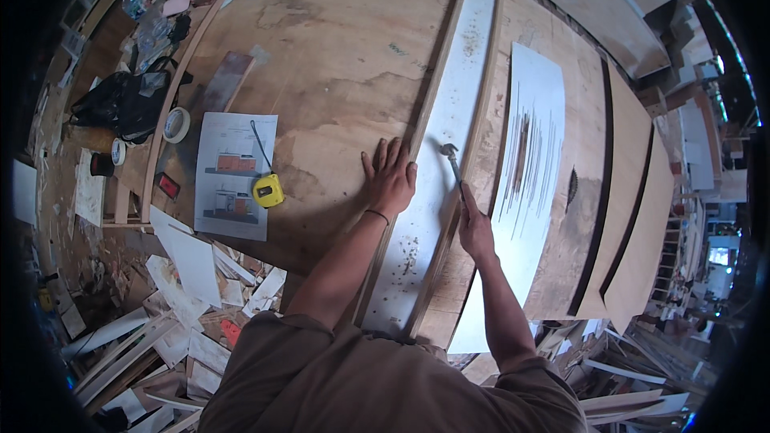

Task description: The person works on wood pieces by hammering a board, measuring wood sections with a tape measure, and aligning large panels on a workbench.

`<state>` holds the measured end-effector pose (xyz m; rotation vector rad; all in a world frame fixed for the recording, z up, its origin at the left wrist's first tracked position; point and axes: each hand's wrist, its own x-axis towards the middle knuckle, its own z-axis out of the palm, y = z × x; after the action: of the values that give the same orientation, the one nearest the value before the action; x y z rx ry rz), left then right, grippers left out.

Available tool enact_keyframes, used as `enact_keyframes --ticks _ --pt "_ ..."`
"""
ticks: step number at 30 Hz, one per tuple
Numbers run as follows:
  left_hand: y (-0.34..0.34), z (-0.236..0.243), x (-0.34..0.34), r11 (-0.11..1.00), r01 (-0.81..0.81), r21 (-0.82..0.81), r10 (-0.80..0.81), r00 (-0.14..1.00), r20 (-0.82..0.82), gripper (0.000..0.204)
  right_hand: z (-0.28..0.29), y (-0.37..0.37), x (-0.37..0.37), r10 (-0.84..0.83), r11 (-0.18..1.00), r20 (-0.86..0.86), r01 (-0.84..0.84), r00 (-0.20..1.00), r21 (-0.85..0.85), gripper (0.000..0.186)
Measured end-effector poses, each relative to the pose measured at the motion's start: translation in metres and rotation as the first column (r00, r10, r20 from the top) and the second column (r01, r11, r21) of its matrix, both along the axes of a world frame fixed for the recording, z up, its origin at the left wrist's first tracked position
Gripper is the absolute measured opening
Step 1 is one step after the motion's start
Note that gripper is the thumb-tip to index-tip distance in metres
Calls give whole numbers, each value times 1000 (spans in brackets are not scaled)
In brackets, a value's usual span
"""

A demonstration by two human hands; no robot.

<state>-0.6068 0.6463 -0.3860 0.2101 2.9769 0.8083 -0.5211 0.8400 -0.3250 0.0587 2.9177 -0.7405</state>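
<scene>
A long white strip (413, 273) edged by two narrow wooden battens runs lengthwise over the plywood surface (329, 56). My left hand (389, 180) lies with fingers spread, its fingertips at the left batten (438, 68). My right hand (477, 228) grips a hammer (454, 162), whose metal head is over the white strip. Small dark bits are scattered along the strip. To the right is a white sheet (537, 104) with many dark thin lines. Left of my hands, a yellow tape measure (268, 190) rests on a printed paper with drawings (220, 136).
Tape rolls (176, 124), a black bag (136, 100) and plastic clutter (152, 28) lie at the left. Brown boards (638, 224) are at the right, stacked panels (609, 8) at upper right. Offcuts (180, 265) cover the floor near the lower edge.
</scene>
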Motion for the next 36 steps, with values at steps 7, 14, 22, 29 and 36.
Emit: enact_keyframes --ticks 7,14,22,29,36 --pt "4 -1 0 1000 -16 -7 16 1000 9 52 -8 12 9 -129 980 -66 117 989 -162 50" --pt "3 -7 1 999 -32 11 32 999 -8 53 -11 18 13 -94 981 -147 66 985 -184 52" --pt "2 4 -1 999 -27 43 25 999 35 56 25 38 -117 -238 971 81 236 968 28 48" --pt "1 0 -5 999 -22 31 22 1000 6 53 16 54 -232 -333 933 -417 231 846 -275 52" --pt "0 3 -3 997 -21 73 22 1000 -21 53 -2 74 -245 -328 914 -408 177 852 -365 59"
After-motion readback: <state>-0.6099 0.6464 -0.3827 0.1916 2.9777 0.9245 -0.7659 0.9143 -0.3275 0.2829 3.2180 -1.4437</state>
